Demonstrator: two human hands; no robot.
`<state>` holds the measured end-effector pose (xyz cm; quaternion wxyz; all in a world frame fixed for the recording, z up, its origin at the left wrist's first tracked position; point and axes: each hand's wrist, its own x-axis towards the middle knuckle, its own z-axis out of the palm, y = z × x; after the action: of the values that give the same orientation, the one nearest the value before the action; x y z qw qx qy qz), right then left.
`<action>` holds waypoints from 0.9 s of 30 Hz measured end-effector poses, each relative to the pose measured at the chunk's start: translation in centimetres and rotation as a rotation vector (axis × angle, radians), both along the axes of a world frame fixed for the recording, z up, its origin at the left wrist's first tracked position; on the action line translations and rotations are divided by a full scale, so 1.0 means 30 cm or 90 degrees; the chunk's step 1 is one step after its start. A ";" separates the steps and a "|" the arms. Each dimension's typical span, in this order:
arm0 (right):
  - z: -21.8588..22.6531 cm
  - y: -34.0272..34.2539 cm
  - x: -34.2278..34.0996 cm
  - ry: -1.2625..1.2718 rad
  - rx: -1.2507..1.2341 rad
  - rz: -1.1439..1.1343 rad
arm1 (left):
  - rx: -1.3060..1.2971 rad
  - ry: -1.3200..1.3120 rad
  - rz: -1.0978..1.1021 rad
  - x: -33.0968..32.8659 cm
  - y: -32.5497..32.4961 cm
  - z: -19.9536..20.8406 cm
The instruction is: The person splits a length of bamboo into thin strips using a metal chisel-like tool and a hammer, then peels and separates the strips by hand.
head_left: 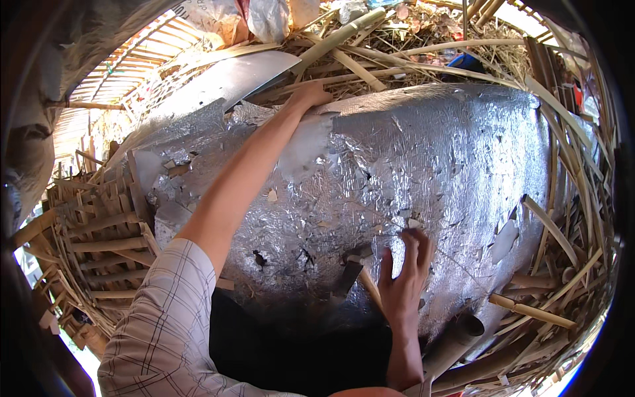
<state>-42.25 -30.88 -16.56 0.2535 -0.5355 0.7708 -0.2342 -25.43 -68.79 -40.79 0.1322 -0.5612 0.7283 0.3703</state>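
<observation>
A large silver foil sheet (397,178), crinkled, torn and dotted with flakes, spreads in front of me. My left hand (311,96) reaches to its far edge, with the fingers closed there; the fingertips are partly hidden. A whitish patch (307,142) lies below that hand. Over the sheet's nearer middle hovers or rests my right hand (405,278), thumb and fingers apart and curved, nothing visible between them. Small pale flakes (413,223) lie by its fingertips. Left of the right hand are a dark flat piece (346,278) and a light wooden stick (372,290).
Split bamboo strips (575,172) curve along the right side. A bamboo lattice (109,245) stands at left. Beyond the foil lie a smooth metal sheet (258,69), bamboo poles (340,40) and dry straw (436,30). A thick dark tube (456,337) lies near right.
</observation>
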 end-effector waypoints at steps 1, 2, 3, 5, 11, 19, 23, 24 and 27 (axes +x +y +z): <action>-0.025 -0.052 -0.013 0.044 -0.021 0.033 | -0.015 -0.040 -0.007 0.036 -0.016 -0.068; -0.055 -0.088 -0.030 0.097 -0.038 0.050 | 0.041 -0.039 -0.002 0.052 -0.027 -0.077; -0.091 -0.115 -0.048 0.130 -0.057 0.055 | 0.090 -0.037 0.004 0.080 -0.062 -0.068; -0.149 -0.160 -0.104 0.194 -0.082 0.084 | 0.186 -0.173 0.002 0.053 -0.183 -0.073; -0.242 -0.172 -0.152 0.292 -0.076 0.131 | -0.101 -0.103 -0.260 0.040 -0.592 -0.084; -0.276 -0.136 -0.170 0.296 -0.069 0.149 | -0.067 -0.125 -0.400 0.212 -0.707 -0.525; -0.278 -0.152 -0.172 0.322 -0.064 0.140 | 0.011 -0.295 -0.366 0.204 -0.583 -0.621; -0.274 -0.149 -0.172 0.323 -0.064 0.147 | 0.003 -0.342 -0.353 0.214 -0.550 -0.643; -0.287 -0.131 -0.175 0.340 -0.079 0.139 | 0.058 -0.339 -0.348 0.211 -0.521 -0.712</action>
<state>-47.51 -34.80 -25.16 0.0320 -0.6727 0.7321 -0.1026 -19.10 -84.41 -62.16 0.4354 -0.4166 0.7739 0.1948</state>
